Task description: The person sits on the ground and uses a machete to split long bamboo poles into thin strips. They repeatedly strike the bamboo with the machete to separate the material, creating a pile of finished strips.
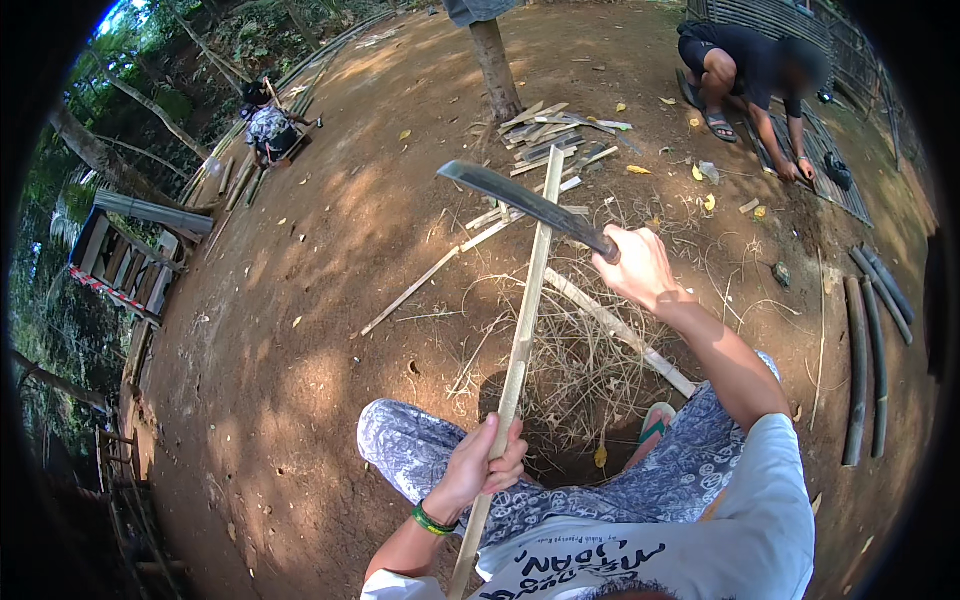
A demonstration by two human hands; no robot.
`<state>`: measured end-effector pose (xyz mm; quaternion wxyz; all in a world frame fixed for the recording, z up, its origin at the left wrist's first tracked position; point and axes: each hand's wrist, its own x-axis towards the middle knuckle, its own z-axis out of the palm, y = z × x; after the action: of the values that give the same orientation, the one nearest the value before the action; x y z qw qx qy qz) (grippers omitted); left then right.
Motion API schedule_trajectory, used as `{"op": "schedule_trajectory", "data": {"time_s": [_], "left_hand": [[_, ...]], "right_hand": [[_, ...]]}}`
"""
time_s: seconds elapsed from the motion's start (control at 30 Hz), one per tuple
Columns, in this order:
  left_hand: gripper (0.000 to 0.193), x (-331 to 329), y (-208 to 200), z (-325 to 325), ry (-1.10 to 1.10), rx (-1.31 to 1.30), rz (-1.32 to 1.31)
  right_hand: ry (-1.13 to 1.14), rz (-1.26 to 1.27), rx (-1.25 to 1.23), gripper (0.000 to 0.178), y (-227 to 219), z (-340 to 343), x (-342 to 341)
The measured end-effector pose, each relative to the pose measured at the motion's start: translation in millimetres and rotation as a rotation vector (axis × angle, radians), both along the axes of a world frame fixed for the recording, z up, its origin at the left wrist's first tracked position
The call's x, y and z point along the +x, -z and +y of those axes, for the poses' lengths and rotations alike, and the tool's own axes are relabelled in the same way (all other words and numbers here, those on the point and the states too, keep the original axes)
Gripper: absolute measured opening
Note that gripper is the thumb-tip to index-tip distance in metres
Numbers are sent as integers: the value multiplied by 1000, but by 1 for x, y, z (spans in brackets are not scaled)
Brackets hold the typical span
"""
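Observation:
My right hand (640,266) is closed round the handle of a machete (530,205), its long, dark, curved blade pointing up and to the left. That blade crosses the upper part of a long bamboo strip (528,330); whether the two touch, I cannot tell. Lower down, my left hand (487,460) grips the strip, which runs from near my shirt up and away in front of me. Thin curled shavings (590,360) lie on the ground beneath, between my legs. Another pale bamboo piece (625,330) slants through them toward my right knee.
Ahead, split bamboo pieces (555,135) lie heaped by a tree trunk (495,70). A person (750,75) crouches at the far right over bamboo poles; another (272,130) sits far left. Dark bamboo lengths (857,370) lie on my right. A wooden structure (125,260) stands left.

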<state>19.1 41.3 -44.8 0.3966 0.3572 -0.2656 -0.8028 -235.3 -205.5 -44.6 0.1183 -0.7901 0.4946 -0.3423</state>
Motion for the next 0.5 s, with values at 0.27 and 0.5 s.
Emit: {"op": "schedule_trajectory", "data": {"time_s": [0.27, 0.5], "left_hand": [[46, -2, 2, 17, 46, 56, -64], [49, 4, 6, 18, 38, 42, -37]], "right_hand": [[13, -72, -59, 14, 19, -22, -14], [-173, 107, 85, 12, 17, 6, 7]]}}
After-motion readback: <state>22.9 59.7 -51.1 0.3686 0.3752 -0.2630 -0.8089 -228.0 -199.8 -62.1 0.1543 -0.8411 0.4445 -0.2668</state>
